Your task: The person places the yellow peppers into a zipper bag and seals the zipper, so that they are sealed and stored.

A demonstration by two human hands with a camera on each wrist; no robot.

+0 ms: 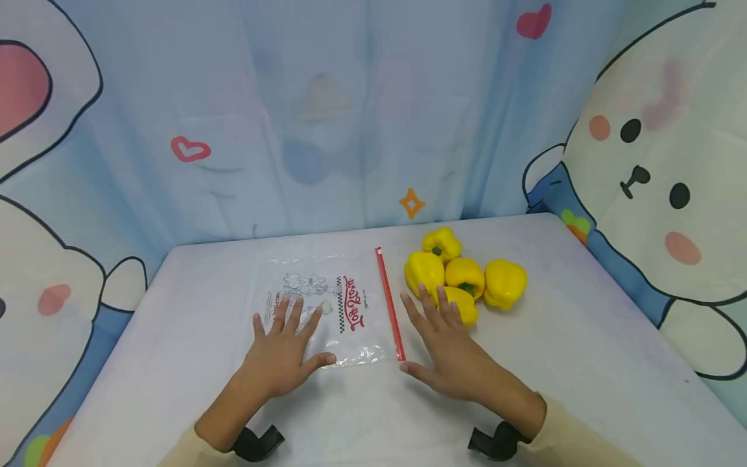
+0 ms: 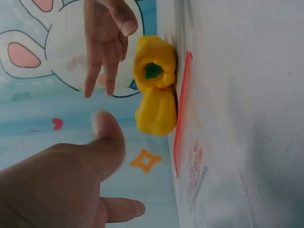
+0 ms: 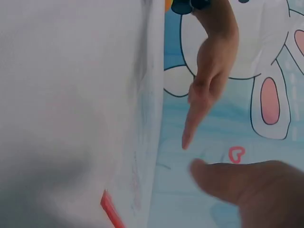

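Note:
A clear plastic zip bag (image 1: 327,259) with printed lettering and a red slider strip (image 1: 390,305) lies flat on the table. My left hand (image 1: 283,357) hovers over the bag's near left part, fingers spread, holding nothing. Between the red strip and the yellow bell peppers (image 1: 505,284) is my right hand (image 1: 452,357), fingers extended and nothing in its grasp. Its fingertips overlap the nearest pepper in the head view; the right wrist view shows no pepper, so contact cannot be told. Several peppers sit grouped right of the bag, and a green stem (image 2: 153,71) shows in the left wrist view.
The white table (image 1: 583,363) reaches back to a light blue curtain (image 1: 350,130) printed with hearts and cartoon animals. Each wrist wears a black strap mount, the left one (image 1: 259,443) and the right one (image 1: 496,441), near the table's front.

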